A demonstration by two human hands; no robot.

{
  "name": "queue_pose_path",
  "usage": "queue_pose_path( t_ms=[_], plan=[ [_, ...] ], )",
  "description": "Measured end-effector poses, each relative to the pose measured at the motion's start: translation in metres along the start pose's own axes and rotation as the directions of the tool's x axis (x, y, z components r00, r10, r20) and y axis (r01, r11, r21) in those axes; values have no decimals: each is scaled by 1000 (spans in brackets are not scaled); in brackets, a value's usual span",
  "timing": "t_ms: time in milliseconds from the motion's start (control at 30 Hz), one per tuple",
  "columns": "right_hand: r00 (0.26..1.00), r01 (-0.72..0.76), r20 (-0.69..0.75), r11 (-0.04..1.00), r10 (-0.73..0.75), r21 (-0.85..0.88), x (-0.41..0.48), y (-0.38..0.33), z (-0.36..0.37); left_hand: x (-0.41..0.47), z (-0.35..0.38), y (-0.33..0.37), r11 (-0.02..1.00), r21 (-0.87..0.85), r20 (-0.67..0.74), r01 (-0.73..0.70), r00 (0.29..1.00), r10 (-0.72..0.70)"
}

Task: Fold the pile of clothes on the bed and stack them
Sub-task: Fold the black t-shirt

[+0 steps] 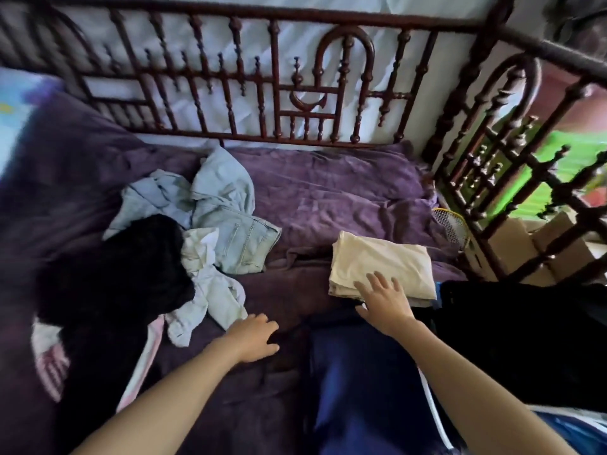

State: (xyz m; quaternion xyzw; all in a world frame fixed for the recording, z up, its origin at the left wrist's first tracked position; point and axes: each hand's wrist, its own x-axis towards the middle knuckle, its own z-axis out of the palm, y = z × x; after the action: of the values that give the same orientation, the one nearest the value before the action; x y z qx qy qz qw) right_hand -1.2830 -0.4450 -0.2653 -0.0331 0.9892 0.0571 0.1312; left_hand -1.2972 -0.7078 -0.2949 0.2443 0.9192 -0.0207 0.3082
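A folded cream garment [382, 262] lies at the right of the purple bed cover [328, 192]. My right hand [382, 300] rests flat on its near edge, fingers spread. My left hand [254, 336] hovers low over the cover near the middle, fingers loosely curled and holding nothing. To the left lies the unfolded pile: light blue jeans [241, 238], a pale blue shirt [210, 290], a black garment [124, 274] and a pink and white piece [52, 359]. A dark blue cloth [354, 372] lies in front of me.
A carved dark wooden bed rail [295, 87] runs along the far side and the right corner. A black garment [512, 326] sits at the right edge. Cardboard boxes [525, 244] and a mesh racket [450, 224] lie beyond the rail.
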Motion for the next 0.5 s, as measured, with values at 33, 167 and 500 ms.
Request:
queue_pose_path(
  t_ms=[33, 167, 500],
  plan=[
    [999, 48, -17, 999, -48, 9, 8, -16, -5, -14, 4, -14, 999, -26, -28, 42, 999, -43],
    [972, 231, -50, 973, -230, 5, 31, -89, -22, -74, 21, -72, 965, -124, -119, 230, 962, -245],
    [865, 499, -70, 866, -497, 20, 34, -244, -32, -197, 80, -179, 739, -453, -257, 498, 721, -644]
  ],
)
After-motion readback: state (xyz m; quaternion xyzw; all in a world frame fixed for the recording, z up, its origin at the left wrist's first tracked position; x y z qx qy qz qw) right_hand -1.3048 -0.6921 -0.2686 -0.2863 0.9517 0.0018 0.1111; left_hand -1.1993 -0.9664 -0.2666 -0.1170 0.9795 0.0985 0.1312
